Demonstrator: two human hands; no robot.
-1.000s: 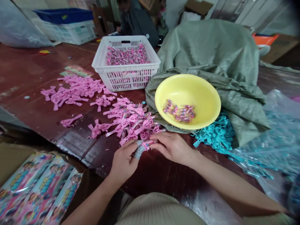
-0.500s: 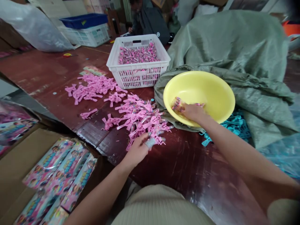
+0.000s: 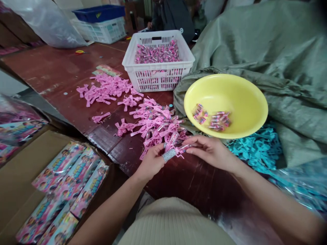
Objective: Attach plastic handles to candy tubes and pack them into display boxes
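Observation:
My left hand [image 3: 152, 160], with silvery tape round a finger, pinches a pink plastic piece [image 3: 169, 147] at the near edge of the pink pile [image 3: 153, 126]. From the right, my right hand [image 3: 212, 149] closes thumb and forefinger on a small clear tube [image 3: 184, 147] beside that piece. Several clear tubes lie among the pink pieces. The yellow basin [image 3: 242, 102], behind my right hand, holds two small clusters of tubes with pink and coloured contents [image 3: 219, 120].
A white crate [image 3: 158, 76] of filled tubes stands behind the pile. Turquoise pieces [image 3: 265, 146] lie right of the basin, near a green sheet [image 3: 255, 44]. At the left are an open carton [image 3: 22, 163] of printed boxes and yellow-handled scissors [image 3: 79, 52].
My right hand has left the yellow basin and come to my left hand, now gripping a tube. The clusters in the basin are uncovered. The view has shifted slightly.

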